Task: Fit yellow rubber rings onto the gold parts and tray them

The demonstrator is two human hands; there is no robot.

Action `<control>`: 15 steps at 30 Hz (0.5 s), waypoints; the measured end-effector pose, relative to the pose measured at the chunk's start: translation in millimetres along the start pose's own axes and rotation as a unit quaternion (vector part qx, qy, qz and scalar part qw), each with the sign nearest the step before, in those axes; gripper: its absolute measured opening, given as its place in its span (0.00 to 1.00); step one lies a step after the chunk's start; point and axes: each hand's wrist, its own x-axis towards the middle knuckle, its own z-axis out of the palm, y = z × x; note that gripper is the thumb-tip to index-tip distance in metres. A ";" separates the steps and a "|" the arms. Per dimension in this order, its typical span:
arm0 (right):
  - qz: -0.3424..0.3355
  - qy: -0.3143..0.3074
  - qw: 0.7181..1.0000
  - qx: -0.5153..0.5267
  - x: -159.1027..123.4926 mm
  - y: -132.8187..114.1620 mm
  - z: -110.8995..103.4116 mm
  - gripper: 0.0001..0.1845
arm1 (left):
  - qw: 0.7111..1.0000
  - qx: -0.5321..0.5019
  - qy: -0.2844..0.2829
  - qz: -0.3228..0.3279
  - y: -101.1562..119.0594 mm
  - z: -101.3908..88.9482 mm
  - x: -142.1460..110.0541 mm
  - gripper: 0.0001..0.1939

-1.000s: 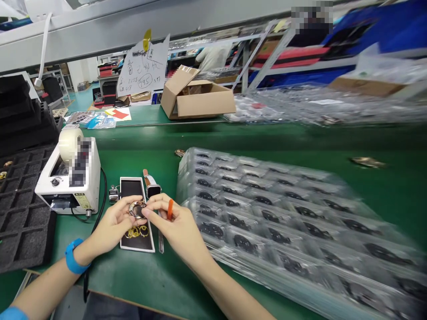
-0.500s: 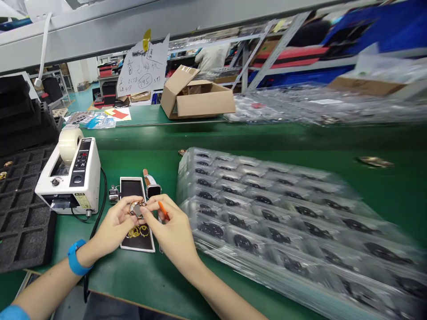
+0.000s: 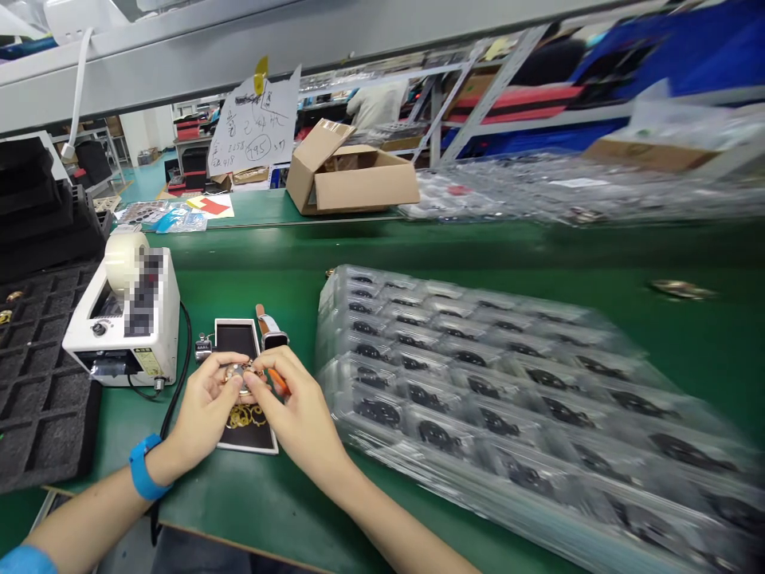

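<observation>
Both of my hands meet over a black rectangular pad near the front of the green bench. My left hand pinches a small round gold-coloured metal part from the left. My right hand closes on the same part from the right and also holds a thin orange tool between its fingers. Several gold rings lie on the pad under my hands. A small grey-and-brown hand tool rests just beyond the pad.
A white tape dispenser with a cable stands at the left, beside black foam trays. Stacked clear blister trays of dark parts fill the right. An open cardboard box sits across the green belt.
My hands have drawn slightly closer to me and tighter around the round part. The orange tool has tipped from upright to lying low behind my right fingers.
</observation>
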 end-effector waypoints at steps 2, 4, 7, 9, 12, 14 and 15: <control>0.003 -0.008 1.000 0.010 2.6 -0.2 -2.4 0.08 | 1.000 0.023 -0.012 0.003 -2.9 -1.3 -1.2 0.18; 0.000 -0.017 1.000 -0.001 4.2 0.3 -4.5 0.10 | 0.996 0.086 -0.023 0.009 -4.1 -3.4 -1.8 0.14; -0.034 -0.010 0.998 -0.044 3.3 1.0 -6.3 0.09 | 0.969 0.240 -0.039 0.035 0.8 -6.6 -0.5 0.08; -0.101 0.027 0.990 -0.090 -0.2 0.6 -6.3 0.07 | 0.948 0.308 -0.028 0.075 7.0 -8.2 1.7 0.07; -0.255 0.105 0.946 -0.169 -8.7 -0.8 -4.9 0.06 | 0.947 0.303 0.026 0.102 14.4 -10.0 5.3 0.07; -0.335 0.132 0.910 -0.205 -13.9 -1.4 -4.2 0.10 | 0.966 0.248 0.047 0.062 15.9 -10.7 6.8 0.07; -0.356 0.138 0.898 -0.218 -15.6 -1.4 -4.2 0.11 | 0.976 0.211 0.049 0.037 15.7 -10.7 7.1 0.07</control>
